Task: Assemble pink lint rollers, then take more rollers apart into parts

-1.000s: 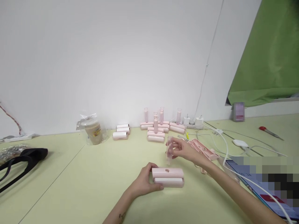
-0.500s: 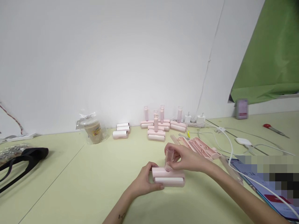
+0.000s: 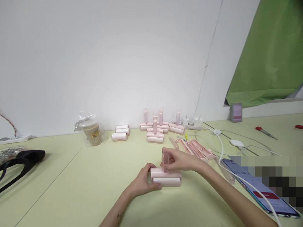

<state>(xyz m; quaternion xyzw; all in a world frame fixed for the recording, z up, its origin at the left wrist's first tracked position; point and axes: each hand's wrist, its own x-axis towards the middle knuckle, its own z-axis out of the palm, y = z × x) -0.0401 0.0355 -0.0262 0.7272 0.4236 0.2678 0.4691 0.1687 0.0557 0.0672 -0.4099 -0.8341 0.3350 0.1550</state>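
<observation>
A pale pink lint roller (image 3: pixel 171 182) with a white roll showing along its front lies on the table before me. My left hand (image 3: pixel 143 183) grips its left end, thumb at the lower front edge and fingers behind. My right hand (image 3: pixel 179 159) pinches a clear pink handle (image 3: pixel 166 158), which stands upright on top of the roller's body. Whether the handle is fixed in the body I cannot tell, as my fingers cover its foot. Farther back, several similar lint rollers with upright handles (image 3: pixel 155 138) stand by the wall.
White-and-pink rolls (image 3: pixel 119 136) lie left of the finished-looking rollers. Open pink shells (image 3: pixel 200 149) and a clear tube (image 3: pixel 224 171) lie to the right, near white cables (image 3: pixel 222 148) and a phone (image 3: pixel 258 186). A bagged cup (image 3: pixel 92 134) stands left; black straps (image 3: pixel 28 164) lie far left.
The view has turned a little to the right, so everything sits farther left. Both hands keep their hold on the lint roller and its handle, with little other movement.
</observation>
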